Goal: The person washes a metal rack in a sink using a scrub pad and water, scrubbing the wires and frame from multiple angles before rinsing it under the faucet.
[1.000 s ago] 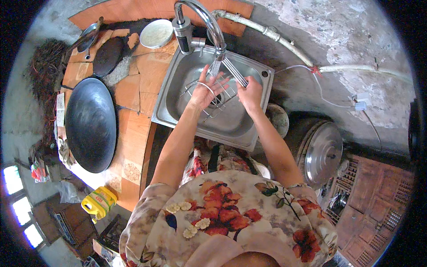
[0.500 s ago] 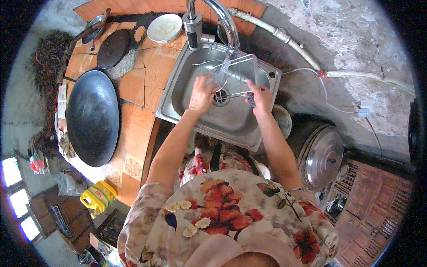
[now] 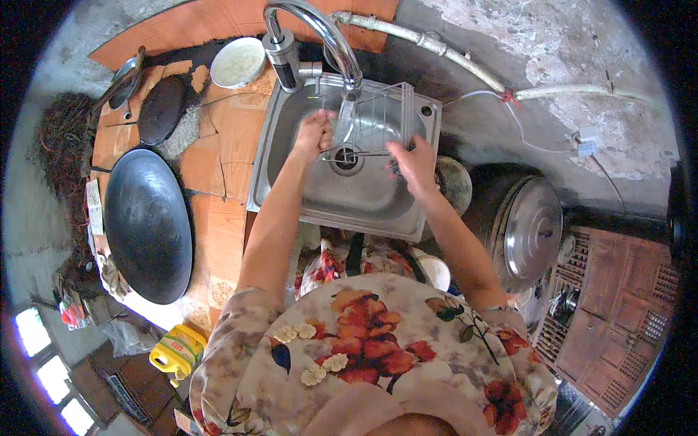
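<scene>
Over the stainless steel sink (image 3: pixel 297 195), a thin metal wire rack (image 3: pixel 407 109) is held tilted under water running from the curved faucet (image 3: pixel 352 69). The fingers of my left hand (image 3: pixel 314 135) are curled closed at the rack's left end. At its right end, my right hand (image 3: pixel 414 164) is closed, its thumb along the wire. A dark scrubber (image 3: pixel 396 168) is pressed under the right hand's fingers, mostly covered by them. Beneath the rack lies the round drain (image 3: pixel 346 161).
Left on the tiled counter are a large black wok (image 3: pixel 149 225), a dark round lid (image 3: pixel 161 110) and a white bowl (image 3: pixel 238 63). A yellow jug (image 3: pixel 177 352) stands lower left. Right of the sink sits a big lidded pot (image 3: pixel 534 231); a pipe (image 3: pixel 465 65) runs along the wall.
The view has shifted slightly. My left hand has gone from open, spread fingers to a closed grip. The rack stands more upright and flatter to view, still under the stream.
</scene>
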Motion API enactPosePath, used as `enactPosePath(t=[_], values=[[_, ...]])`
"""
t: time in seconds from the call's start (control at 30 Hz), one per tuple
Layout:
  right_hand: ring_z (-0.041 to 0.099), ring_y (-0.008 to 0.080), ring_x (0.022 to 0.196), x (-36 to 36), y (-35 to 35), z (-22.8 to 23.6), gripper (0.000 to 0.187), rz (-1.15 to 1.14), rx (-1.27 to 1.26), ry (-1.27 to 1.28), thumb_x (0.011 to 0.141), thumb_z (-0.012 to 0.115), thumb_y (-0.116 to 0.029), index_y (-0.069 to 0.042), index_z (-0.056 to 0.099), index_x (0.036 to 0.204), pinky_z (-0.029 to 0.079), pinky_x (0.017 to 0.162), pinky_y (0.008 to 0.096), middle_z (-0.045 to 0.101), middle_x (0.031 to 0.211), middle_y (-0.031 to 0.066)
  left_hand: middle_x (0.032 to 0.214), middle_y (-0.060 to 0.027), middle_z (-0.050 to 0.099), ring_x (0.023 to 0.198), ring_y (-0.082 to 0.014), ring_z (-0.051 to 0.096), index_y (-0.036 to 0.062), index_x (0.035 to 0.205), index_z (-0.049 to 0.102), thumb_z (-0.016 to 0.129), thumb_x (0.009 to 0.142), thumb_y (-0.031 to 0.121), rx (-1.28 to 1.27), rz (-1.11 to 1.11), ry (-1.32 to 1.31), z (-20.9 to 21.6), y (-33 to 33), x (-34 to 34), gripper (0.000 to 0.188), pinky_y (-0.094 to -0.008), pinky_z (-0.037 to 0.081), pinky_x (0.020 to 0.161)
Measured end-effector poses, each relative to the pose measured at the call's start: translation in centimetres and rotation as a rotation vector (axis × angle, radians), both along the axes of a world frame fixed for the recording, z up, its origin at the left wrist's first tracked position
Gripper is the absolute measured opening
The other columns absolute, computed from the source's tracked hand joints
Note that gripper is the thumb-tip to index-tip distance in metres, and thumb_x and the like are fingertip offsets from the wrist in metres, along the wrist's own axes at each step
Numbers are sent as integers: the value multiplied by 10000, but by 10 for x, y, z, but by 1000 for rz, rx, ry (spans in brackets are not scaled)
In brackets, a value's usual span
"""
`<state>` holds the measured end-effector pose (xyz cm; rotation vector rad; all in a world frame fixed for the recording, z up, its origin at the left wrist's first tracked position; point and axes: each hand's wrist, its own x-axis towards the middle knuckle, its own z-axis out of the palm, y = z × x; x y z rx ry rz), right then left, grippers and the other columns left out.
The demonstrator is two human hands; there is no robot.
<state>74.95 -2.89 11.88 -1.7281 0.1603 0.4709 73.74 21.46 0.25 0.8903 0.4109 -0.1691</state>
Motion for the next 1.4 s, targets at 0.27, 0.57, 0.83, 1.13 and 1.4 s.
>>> enactPosePath(t=[0.27,0.57,0.83,1.13,1.4], values=[[609,185,540,-13,10,-17,233,-267,164,101,761,712,-143,-16,532,837,441,387,317,562,706,74,668,-56,594,562,-174,583,80,964,568,518,929,280,721,-58,2,-22,-21,14,210,-323,470,517],[579,172,433,16,-1,-55,113,79,-33,-102,741,644,-56,-11,553,791,455,371,307,608,663,77,1006,-172,553,981,-330,558,40,1155,506,601,768,71,1411,170,-288,10,1,-25,399,-397,465,858],[624,205,669,53,44,-35,183,666,-259,-737,694,687,-52,-17,581,839,492,585,339,619,748,113,1134,-40,560,995,-163,531,90,1236,478,682,825,180,750,-238,-211,39,27,-23,468,-312,468,850],[622,385,788,28,104,-35,183,707,-1078,-1021,863,510,-96,-51,563,1033,516,648,491,590,900,180,1024,-244,632,1021,-380,595,-73,1103,527,503,813,56,963,409,130,-20,1,-43,318,-419,458,859],[588,418,931,75,65,-10,281,951,-712,-771,839,615,-125,-31,531,1090,483,774,474,589,1000,250,895,-256,625,924,-436,593,-31,935,528,566,797,108,1142,530,228,6,-4,-50,200,-476,459,810]])
